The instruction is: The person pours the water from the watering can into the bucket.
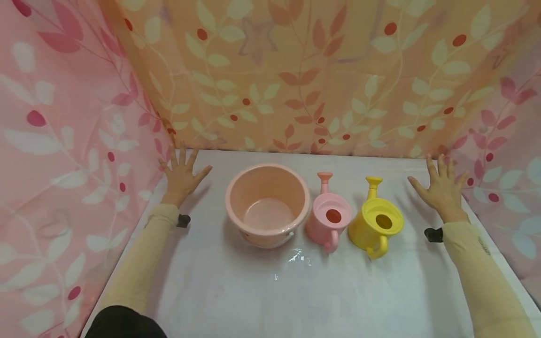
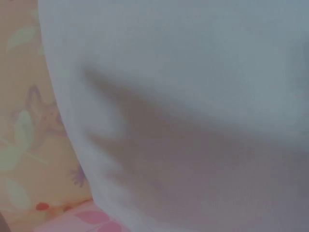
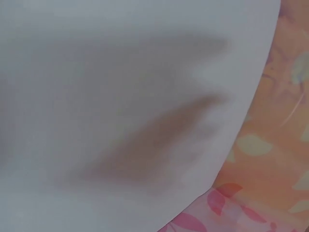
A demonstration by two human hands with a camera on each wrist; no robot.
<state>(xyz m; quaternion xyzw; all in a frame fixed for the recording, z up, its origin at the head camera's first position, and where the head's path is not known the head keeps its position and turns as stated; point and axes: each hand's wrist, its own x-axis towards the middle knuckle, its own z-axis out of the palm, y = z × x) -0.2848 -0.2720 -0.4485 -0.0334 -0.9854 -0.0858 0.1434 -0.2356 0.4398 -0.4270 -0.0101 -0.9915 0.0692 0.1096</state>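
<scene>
1. While my left hand (image 1: 181, 178) and right hand (image 1: 441, 191) sit with fingers spread apart and straight, I grip nothing; neither hand touches any of the 3 vessels on the table (image 1: 270, 295).
2. The tub (image 1: 231, 217) is nearest my left hand, which lies between 9 and 10 o'clock of it. I judge it light, stiff plastic. I'd hold its rim at 3 and 9 o'clock, since lifting from 1 side could tip any water in it; how much it holds, I can't tell.
3. The pink can (image 1: 317, 230) stands just past 3 o'clock of the tub, its handle (image 1: 331, 241) at 6 o'clock and its spout at 12.
4. The yellow can (image 1: 359, 232) stands at 3 o'clock of the pink can and faces the same way. My right hand lies near its 2 o'clock side.
5. Both cans look light, rigid and hard to break; I'd hook my fingers through the handles, keeping off the narrow spouts. Water inside would add weight.
6. A wet patch (image 1: 299, 257) glints at the tub's 5 o'clock, so smooth walls may feel slippery.
</scene>
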